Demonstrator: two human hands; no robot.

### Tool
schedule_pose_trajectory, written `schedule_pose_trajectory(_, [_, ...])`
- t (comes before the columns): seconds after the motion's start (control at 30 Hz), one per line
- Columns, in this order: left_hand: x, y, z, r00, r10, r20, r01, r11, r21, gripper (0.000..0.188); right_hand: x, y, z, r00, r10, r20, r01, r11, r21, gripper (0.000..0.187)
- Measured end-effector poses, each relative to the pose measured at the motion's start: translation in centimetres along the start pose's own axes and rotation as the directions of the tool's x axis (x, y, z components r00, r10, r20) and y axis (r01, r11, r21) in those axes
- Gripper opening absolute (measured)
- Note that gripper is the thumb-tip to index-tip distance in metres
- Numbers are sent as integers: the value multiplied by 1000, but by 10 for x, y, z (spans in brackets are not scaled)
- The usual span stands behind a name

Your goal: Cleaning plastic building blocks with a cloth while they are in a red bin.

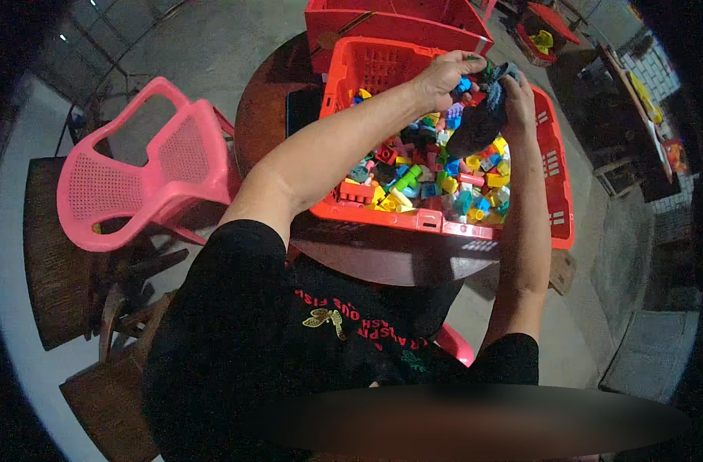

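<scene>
Both my hands are raised over the far right part of a red plastic basket [390,219] filled with colourful toy bricks [409,179]. My right hand [519,108] is closed round a dark grey-blue cloth [478,127], which hangs down over the bricks. Just left of it, my left hand [446,75] pinches a small dark green piece [488,69] at the cloth's upper edge; its exact kind is too small to make out. The cloth hides some of the bricks beneath it.
The basket stands on a round brown table [270,85], with a dark flat object [303,112] beside it. Behind is a red box [413,27]. A pink plastic armchair [147,165] stands left, near wooden stools [58,254]. Shelving with items [636,100] lies far right.
</scene>
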State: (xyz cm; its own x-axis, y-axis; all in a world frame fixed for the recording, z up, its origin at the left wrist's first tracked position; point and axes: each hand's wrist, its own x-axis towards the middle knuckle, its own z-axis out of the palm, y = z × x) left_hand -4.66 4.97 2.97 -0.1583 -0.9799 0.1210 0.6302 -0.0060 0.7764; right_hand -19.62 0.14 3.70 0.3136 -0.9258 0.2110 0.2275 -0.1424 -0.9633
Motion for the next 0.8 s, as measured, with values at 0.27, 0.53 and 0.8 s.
schedule_pose_trajectory(0.27, [2, 2, 14, 491, 739, 461, -653, -39, 757, 37, -3, 2, 5, 990, 26, 136, -30, 999, 26, 26])
schedule_pose_trajectory(0.53, [12, 8, -28, 924, 350, 152, -206, 121, 971, 35, -18, -3, 10, 803, -453, 386, 505, 174, -846, 33])
schedule_pose_trajectory(0.8, [2, 3, -26, 954, -22, 298, -273, -469, 840, 32, -6, 16, 4, 859, -276, 432, 506, 325, -799, 22])
